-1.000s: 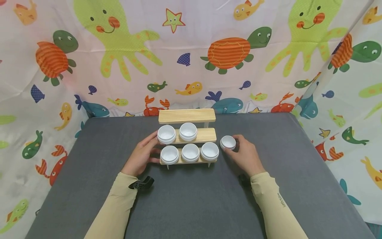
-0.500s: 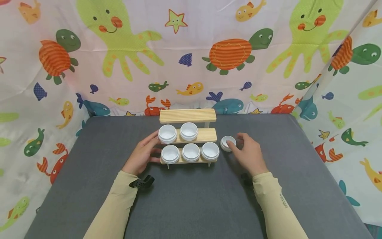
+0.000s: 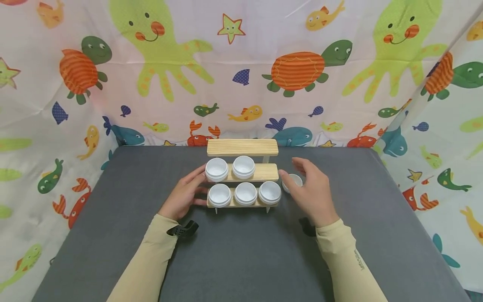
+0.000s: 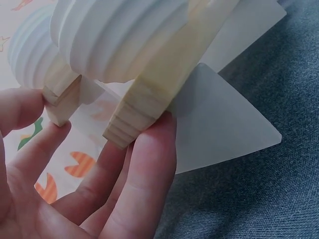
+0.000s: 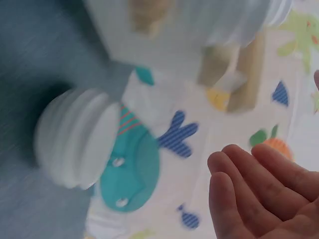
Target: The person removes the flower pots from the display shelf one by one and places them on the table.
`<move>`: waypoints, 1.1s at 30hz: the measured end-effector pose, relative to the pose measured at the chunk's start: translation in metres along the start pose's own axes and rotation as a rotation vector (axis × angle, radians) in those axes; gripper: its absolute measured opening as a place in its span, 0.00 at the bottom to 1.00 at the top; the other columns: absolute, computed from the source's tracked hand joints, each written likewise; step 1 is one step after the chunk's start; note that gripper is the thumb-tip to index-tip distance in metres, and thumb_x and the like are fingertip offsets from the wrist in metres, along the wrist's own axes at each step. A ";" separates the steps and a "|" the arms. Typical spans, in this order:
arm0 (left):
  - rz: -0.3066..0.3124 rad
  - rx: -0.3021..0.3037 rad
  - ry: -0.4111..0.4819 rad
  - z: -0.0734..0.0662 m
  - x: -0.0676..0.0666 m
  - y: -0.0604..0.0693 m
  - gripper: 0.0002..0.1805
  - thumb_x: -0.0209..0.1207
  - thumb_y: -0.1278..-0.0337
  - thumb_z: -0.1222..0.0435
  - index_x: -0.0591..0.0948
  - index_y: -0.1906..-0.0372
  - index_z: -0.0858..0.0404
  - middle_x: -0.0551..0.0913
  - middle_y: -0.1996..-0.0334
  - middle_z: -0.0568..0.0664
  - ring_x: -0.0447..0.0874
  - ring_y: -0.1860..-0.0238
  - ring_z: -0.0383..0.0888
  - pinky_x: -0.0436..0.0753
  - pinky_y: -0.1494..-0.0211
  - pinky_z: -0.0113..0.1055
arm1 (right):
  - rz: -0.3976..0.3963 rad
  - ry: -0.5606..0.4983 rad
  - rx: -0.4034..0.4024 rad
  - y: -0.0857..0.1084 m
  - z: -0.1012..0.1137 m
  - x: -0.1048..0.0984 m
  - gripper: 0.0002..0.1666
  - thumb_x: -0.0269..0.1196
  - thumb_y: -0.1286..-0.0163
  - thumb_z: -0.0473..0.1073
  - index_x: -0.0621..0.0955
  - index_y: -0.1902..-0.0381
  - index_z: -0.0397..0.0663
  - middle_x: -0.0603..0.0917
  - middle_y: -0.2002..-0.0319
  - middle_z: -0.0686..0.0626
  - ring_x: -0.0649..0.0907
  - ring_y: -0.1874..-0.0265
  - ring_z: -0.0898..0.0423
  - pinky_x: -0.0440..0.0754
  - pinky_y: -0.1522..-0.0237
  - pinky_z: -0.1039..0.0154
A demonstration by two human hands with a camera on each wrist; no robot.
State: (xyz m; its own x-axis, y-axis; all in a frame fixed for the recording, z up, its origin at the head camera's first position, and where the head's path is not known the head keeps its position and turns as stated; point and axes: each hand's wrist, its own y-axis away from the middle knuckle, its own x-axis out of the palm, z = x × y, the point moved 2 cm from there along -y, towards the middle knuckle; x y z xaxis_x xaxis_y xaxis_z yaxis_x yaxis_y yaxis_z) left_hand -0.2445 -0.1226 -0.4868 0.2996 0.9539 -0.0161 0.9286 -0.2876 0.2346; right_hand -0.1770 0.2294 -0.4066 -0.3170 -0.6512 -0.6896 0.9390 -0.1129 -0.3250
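A three-tier wooden rack [image 3: 242,147] stands on the table, with pale translucent supports [image 4: 224,119]. Two white ribbed cups [image 3: 243,167] sit on its middle shelf and several more [image 3: 246,193] line the lowest one. My left hand [image 3: 185,193] holds the rack's left side; thumb and index finger pinch the end of one shelf, while other fingers lie against another shelf end [image 4: 134,112]. A loose white cup [image 5: 75,139] stands on the table right of the rack. Over it, partly hiding it in the head view, is my right hand [image 3: 311,191], holding nothing, fingers spread from the thumb.
Grey cloth covers the table [image 3: 241,260]. A curtain [image 3: 241,92] printed with sea animals hangs behind the table and along both sides. Nothing stands on the rack's top shelf, and the middle shelf's right end [image 3: 267,172] is bare.
My right hand has let go of the loose cup, opened and shifted up and left toward the rack. The cup stays on the table. My left hand keeps its hold on the rack.
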 end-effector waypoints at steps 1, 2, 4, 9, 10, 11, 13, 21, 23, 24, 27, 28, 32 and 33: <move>0.001 0.002 -0.001 0.000 0.000 0.000 0.27 0.54 0.17 0.45 0.70 0.19 0.34 0.80 0.32 0.59 0.88 0.44 0.54 0.94 0.57 0.49 | 0.009 -0.005 -0.016 -0.002 0.005 0.001 0.40 0.69 0.26 0.66 0.80 0.30 0.45 0.86 0.33 0.42 0.86 0.35 0.41 0.82 0.32 0.38; 0.002 0.004 -0.003 0.000 0.001 -0.001 0.27 0.54 0.17 0.45 0.70 0.19 0.34 0.80 0.32 0.59 0.88 0.44 0.54 0.94 0.57 0.49 | 0.021 -0.009 -0.032 -0.003 0.011 0.002 0.40 0.70 0.26 0.66 0.80 0.30 0.45 0.86 0.34 0.42 0.86 0.36 0.42 0.83 0.32 0.39; 0.001 0.006 -0.004 0.000 0.001 -0.001 0.28 0.53 0.16 0.44 0.70 0.19 0.34 0.80 0.32 0.59 0.88 0.44 0.54 0.94 0.57 0.49 | 0.047 -0.008 -0.063 -0.007 0.021 0.006 0.40 0.72 0.28 0.65 0.81 0.30 0.44 0.86 0.34 0.42 0.87 0.37 0.42 0.84 0.34 0.39; 0.011 -0.004 0.019 0.002 0.003 -0.003 0.28 0.54 0.17 0.45 0.70 0.19 0.33 0.80 0.32 0.60 0.87 0.44 0.55 0.94 0.56 0.50 | 0.124 0.027 -0.115 -0.012 0.042 0.020 0.40 0.74 0.30 0.63 0.81 0.31 0.44 0.87 0.37 0.41 0.87 0.39 0.43 0.86 0.37 0.40; 0.015 -0.006 0.024 0.002 0.003 -0.003 0.28 0.54 0.17 0.44 0.70 0.19 0.33 0.80 0.32 0.60 0.87 0.44 0.55 0.94 0.56 0.50 | 0.135 0.034 -0.121 -0.013 0.045 0.023 0.40 0.75 0.30 0.63 0.81 0.32 0.44 0.88 0.38 0.41 0.87 0.39 0.43 0.86 0.38 0.40; 0.020 -0.007 0.028 0.002 0.003 -0.003 0.28 0.54 0.17 0.44 0.69 0.19 0.33 0.79 0.32 0.60 0.87 0.44 0.55 0.94 0.56 0.51 | 0.144 0.037 -0.126 -0.013 0.048 0.025 0.39 0.75 0.30 0.62 0.81 0.32 0.44 0.88 0.39 0.41 0.87 0.40 0.42 0.86 0.38 0.40; 0.023 -0.007 0.034 0.003 0.003 -0.004 0.28 0.55 0.18 0.43 0.69 0.19 0.32 0.79 0.32 0.60 0.88 0.44 0.55 0.94 0.55 0.52 | 0.156 0.042 -0.133 -0.014 0.054 0.031 0.39 0.75 0.31 0.62 0.81 0.33 0.45 0.88 0.39 0.41 0.87 0.40 0.42 0.86 0.38 0.40; 0.012 0.001 0.044 0.004 0.000 -0.002 0.28 0.56 0.18 0.43 0.71 0.20 0.33 0.80 0.33 0.60 0.89 0.46 0.54 0.94 0.57 0.51 | 0.185 0.036 -0.183 -0.017 0.066 0.048 0.39 0.75 0.31 0.64 0.82 0.33 0.45 0.88 0.40 0.42 0.88 0.39 0.41 0.86 0.38 0.42; 0.019 0.004 0.048 0.004 0.001 -0.003 0.28 0.56 0.18 0.43 0.71 0.20 0.33 0.80 0.33 0.60 0.89 0.45 0.54 0.94 0.56 0.51 | 0.183 0.051 -0.181 -0.018 0.067 0.050 0.38 0.75 0.31 0.63 0.82 0.33 0.46 0.88 0.40 0.43 0.88 0.40 0.41 0.86 0.38 0.42; 0.020 0.005 0.047 0.004 0.001 -0.003 0.28 0.56 0.19 0.43 0.71 0.20 0.33 0.80 0.33 0.60 0.89 0.45 0.54 0.94 0.56 0.51 | 0.184 0.061 -0.178 -0.019 0.067 0.051 0.38 0.75 0.31 0.63 0.82 0.33 0.46 0.88 0.40 0.43 0.88 0.40 0.42 0.86 0.37 0.43; 0.011 0.005 0.050 0.005 0.001 -0.002 0.28 0.57 0.19 0.42 0.71 0.20 0.32 0.81 0.33 0.59 0.89 0.46 0.53 0.94 0.56 0.51 | 0.198 0.072 -0.171 -0.021 0.069 0.054 0.38 0.75 0.31 0.64 0.82 0.33 0.47 0.88 0.40 0.44 0.87 0.39 0.43 0.85 0.36 0.43; 0.008 0.006 0.052 0.005 0.000 -0.002 0.28 0.57 0.19 0.42 0.71 0.20 0.32 0.81 0.34 0.60 0.89 0.46 0.53 0.94 0.56 0.51 | 0.204 0.075 -0.169 -0.022 0.070 0.055 0.38 0.74 0.31 0.64 0.81 0.33 0.47 0.88 0.40 0.44 0.87 0.39 0.43 0.85 0.36 0.43; 0.007 0.011 0.060 0.003 0.001 -0.001 0.28 0.58 0.20 0.42 0.72 0.20 0.33 0.81 0.34 0.60 0.89 0.46 0.54 0.94 0.57 0.51 | 0.214 0.089 -0.150 -0.024 0.071 0.057 0.38 0.74 0.31 0.65 0.81 0.33 0.48 0.88 0.41 0.45 0.88 0.41 0.45 0.86 0.37 0.44; 0.009 0.012 0.065 0.003 0.001 0.000 0.29 0.58 0.20 0.42 0.72 0.21 0.33 0.81 0.34 0.60 0.89 0.46 0.53 0.94 0.57 0.51 | 0.216 0.090 -0.144 -0.024 0.071 0.058 0.38 0.75 0.31 0.65 0.81 0.33 0.48 0.88 0.42 0.46 0.88 0.43 0.45 0.87 0.39 0.45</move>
State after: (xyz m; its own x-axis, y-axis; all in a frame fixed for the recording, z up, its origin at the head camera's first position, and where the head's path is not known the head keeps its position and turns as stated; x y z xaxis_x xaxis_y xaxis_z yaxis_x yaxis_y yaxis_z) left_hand -0.2440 -0.1219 -0.4895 0.2939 0.9546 0.0489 0.9285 -0.2973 0.2226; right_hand -0.2088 0.1408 -0.3923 -0.1284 -0.5782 -0.8057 0.9593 0.1336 -0.2488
